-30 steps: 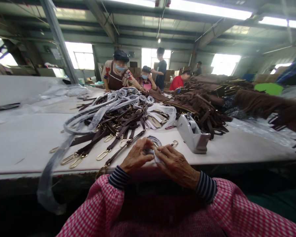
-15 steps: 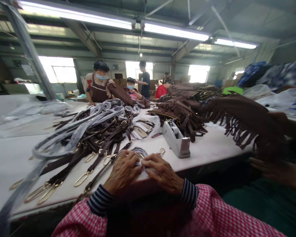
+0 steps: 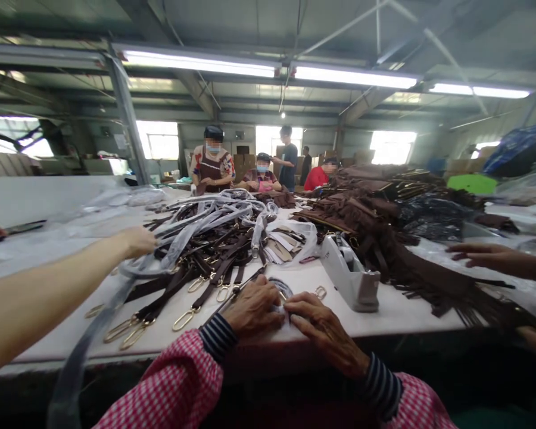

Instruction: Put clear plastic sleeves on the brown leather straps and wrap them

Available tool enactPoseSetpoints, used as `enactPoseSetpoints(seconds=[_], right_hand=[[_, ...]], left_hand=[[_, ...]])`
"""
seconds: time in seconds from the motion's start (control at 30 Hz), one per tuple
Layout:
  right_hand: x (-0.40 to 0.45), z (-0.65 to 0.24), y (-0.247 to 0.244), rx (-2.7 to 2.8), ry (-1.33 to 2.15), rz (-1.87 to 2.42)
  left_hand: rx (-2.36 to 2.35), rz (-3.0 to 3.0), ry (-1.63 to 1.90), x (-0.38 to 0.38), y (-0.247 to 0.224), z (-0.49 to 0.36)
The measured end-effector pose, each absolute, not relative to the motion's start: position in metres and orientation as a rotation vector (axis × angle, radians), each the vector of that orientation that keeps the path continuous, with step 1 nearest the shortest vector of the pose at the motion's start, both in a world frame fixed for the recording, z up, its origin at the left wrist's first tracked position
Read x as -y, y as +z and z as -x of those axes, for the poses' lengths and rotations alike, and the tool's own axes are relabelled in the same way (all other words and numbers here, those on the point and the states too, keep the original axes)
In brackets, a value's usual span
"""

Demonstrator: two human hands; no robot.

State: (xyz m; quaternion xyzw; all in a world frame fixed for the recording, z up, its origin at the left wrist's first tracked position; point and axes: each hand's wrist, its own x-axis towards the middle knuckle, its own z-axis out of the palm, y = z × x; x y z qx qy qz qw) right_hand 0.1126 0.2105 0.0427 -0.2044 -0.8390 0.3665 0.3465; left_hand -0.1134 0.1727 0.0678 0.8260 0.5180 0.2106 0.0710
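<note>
Hands (image 3: pixel 286 313) together at the near edge of the white table (image 3: pixel 406 310), both in pink checked sleeves with striped cuffs. Left hand (image 3: pixel 255 308) curled over a small coiled strap wrapped in clear film (image 3: pixel 280 288), fingers bent around its near side. Right hand (image 3: pixel 320 328) flat beside it, fingertips pressed to the same bundle at the middle, thumb hidden. Both closed on the wrapped strap, pinned against the tabletop just in front of the body. Gold clasp (image 3: pixel 320 292) lying just beyond the right hand, apart from it. Grey tape dispenser (image 3: pixel 351 275) standing near, to the right of the clasp. Pile of dark brown straps (image 3: pixel 214 244) with gold oval hooks (image 3: pixel 183 320) spread across the table to the left, some sleeved in clear plastic (image 3: pixel 183 235), one plastic length trailing over the table edge. Heap of brown fringed pieces (image 3: pixel 384 220) stacked further right. Bare arm of another person (image 3: pixel 49 286) stretched in from the left, hand on the plastic-sleeved straps. Another person's hand (image 3: pixel 477 255) flat on the fringe at the right. Several people (image 3: pixel 259 170) standing at the far end of the table, under strip lights.
</note>
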Motion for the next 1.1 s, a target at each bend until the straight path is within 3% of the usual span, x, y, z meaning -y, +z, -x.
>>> enactPoseSetpoints(seconds=[0.3, 0.6, 0.87, 1.1], right_hand=[[-0.214, -0.115, 0.036, 1.859, 0.875, 0.638], [-0.222, -0.111, 0.03, 1.408, 1.096, 0.823], [-0.231, -0.104, 0.039, 1.595, 1.246, 0.91], [-0.248, -0.094, 0.054, 1.652, 1.354, 0.837]], left_hand=[[-1.703, -2.284, 0.946, -0.166, 0.055, 0.096], [-1.399, -1.273, 1.535, -0.197, 0.079, 0.094], [-1.328, -1.295, 1.513, -0.22, 0.061, 0.083], [-1.519, -1.67, 1.395, -0.216, 0.06, 0.088]])
